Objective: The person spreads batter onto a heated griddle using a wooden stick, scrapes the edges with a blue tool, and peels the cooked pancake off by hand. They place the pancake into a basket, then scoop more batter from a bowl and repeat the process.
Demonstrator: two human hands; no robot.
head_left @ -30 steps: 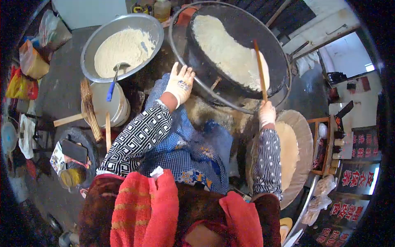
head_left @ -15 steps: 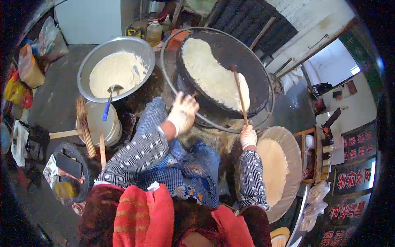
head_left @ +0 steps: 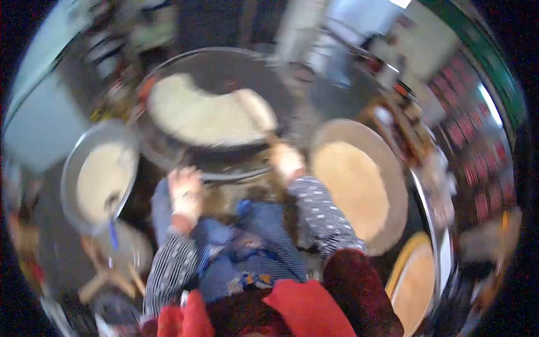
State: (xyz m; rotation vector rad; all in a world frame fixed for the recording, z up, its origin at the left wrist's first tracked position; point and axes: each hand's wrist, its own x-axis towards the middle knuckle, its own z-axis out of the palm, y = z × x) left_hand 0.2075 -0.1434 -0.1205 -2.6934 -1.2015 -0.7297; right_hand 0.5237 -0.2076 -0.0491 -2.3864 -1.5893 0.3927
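Note:
A broad crescent of pale batter [head_left: 208, 118] lies on the dark round griddle [head_left: 224, 70] in front of me. My right hand [head_left: 287, 162], in a whitish glove, is closed around the lower end of a wooden stick [head_left: 270, 136], which reaches over the batter's right end and is smeared by motion. Also gloved, my left hand [head_left: 186, 194] is over my knee near the ring around the griddle. Its fingers are stretched out, and nothing is in them.
On the left stands a metal basin [head_left: 68, 185] of pale batter with a blue-handled ladle [head_left: 114, 233]. Below it is a bucket [head_left: 135, 241] with wooden tools. A round tray [head_left: 396, 208] holding a tan flatbread [head_left: 351, 191] is at my right, with another yellow-rimmed round container [head_left: 396, 269] nearer me.
The view has swung right, so the griddle and basin now appear farther left. My left hand has drawn back from the griddle's ring toward my knee. My right hand still grips the stick.

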